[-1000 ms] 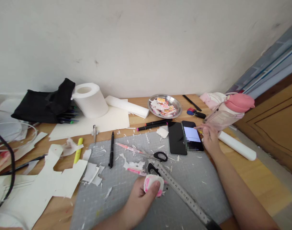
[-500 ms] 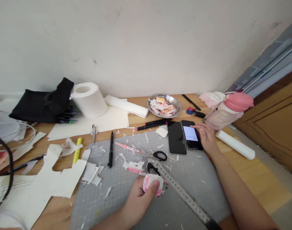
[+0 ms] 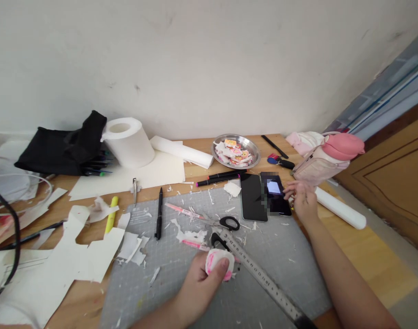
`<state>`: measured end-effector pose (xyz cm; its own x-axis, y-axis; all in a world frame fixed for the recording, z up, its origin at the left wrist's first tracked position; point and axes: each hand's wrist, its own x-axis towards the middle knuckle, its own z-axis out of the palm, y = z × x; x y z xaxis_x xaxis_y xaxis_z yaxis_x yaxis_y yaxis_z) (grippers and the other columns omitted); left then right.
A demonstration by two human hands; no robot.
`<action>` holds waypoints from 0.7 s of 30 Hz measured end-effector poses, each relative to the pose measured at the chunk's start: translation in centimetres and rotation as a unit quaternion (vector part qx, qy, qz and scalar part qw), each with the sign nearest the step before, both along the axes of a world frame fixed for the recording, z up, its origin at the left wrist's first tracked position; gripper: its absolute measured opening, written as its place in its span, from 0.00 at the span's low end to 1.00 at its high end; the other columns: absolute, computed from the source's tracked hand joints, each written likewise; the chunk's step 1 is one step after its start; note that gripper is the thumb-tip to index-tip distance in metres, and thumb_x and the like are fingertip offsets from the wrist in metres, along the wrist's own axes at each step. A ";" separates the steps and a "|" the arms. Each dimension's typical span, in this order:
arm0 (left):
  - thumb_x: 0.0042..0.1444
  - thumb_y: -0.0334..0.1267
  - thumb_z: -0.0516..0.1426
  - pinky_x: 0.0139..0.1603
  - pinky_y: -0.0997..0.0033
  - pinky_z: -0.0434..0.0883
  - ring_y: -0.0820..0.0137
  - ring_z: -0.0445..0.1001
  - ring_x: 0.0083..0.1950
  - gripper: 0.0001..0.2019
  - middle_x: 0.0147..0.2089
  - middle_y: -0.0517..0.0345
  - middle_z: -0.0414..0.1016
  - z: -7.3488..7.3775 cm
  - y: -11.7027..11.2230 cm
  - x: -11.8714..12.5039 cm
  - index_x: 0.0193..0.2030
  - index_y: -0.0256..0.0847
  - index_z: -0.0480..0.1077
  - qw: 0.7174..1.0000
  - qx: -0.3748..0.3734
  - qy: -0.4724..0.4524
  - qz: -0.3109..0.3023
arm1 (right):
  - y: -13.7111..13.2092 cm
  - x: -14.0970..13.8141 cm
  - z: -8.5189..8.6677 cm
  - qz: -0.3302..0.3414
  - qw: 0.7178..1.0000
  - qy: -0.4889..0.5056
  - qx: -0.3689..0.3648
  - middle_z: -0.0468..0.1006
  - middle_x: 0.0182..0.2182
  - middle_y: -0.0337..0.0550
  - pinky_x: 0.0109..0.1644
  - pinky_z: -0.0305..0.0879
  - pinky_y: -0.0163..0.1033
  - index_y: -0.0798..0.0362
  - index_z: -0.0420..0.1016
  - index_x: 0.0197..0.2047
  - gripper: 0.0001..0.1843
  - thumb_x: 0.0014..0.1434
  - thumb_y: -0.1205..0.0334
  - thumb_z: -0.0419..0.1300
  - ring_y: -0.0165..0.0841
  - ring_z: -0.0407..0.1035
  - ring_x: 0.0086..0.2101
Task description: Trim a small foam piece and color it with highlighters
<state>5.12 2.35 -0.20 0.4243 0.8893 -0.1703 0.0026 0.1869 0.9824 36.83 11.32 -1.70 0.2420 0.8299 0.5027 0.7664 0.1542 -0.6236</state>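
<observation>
My left hand rests on the grey cutting mat and pinches a small white lump with pink marks between thumb and fingers. My right hand hovers at the right edge of a lit phone, fingers loosely curled, holding nothing that I can see. A second, dark phone lies just left of the lit one. Black-handled scissors and a metal ruler lie on the mat right beside my left hand.
A metal dish of stickers, a toilet roll, a black bag, markers, a black pen, a yellow highlighter, paper scraps, a white tube and a pink-lidded bottle crowd the wooden table.
My right hand has drawn back off the phone screen to its right edge, fingers curling. The lit area on the screen has shrunk. My left hand has barely moved.
</observation>
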 end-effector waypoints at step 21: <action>0.50 0.67 0.48 0.28 0.75 0.58 0.74 0.53 0.25 0.30 0.21 0.63 0.53 0.2 0.0 0.1 0.19 0.40 0.56 1.000 -0.007 0.006 -0.004 | -0.4 -0.7 0.8 0.024 0.994 -0.101 -0.019 0.75 0.16 0.41 0.53 0.52 0.56 0.48 0.71 0.23 0.27 0.64 0.47 0.40 0.42 0.72 0.41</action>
